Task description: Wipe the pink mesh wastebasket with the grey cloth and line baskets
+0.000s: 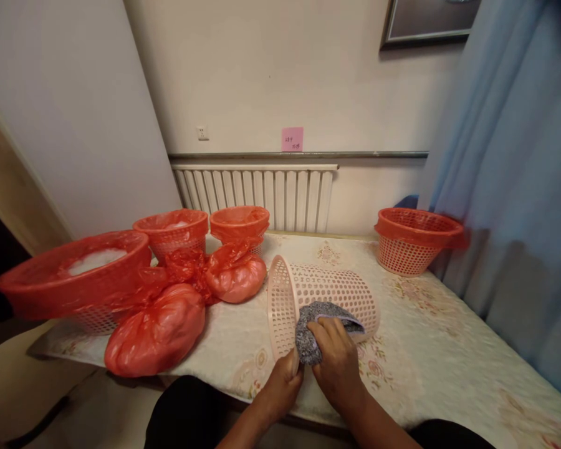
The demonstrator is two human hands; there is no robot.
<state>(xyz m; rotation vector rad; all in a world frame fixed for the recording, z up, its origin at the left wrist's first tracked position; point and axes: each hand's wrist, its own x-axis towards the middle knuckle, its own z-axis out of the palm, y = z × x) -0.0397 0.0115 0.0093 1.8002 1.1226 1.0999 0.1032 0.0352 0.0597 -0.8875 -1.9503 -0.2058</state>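
A pale pink perforated plastic basket lies on its side on the floral-covered table, its mouth facing left. My left hand is closed around the near part of its rim. In my right hand is a bunched grey cloth with a light purple edge, pressed against the outside of the basket near the rim. My right fingers are wrapped over the cloth, which hides part of the basket's wall.
Three baskets lined with red bags stand at left, before them two full, tied red bags. Another red-lined basket is at back right, by a blue curtain. A radiator is behind the table.
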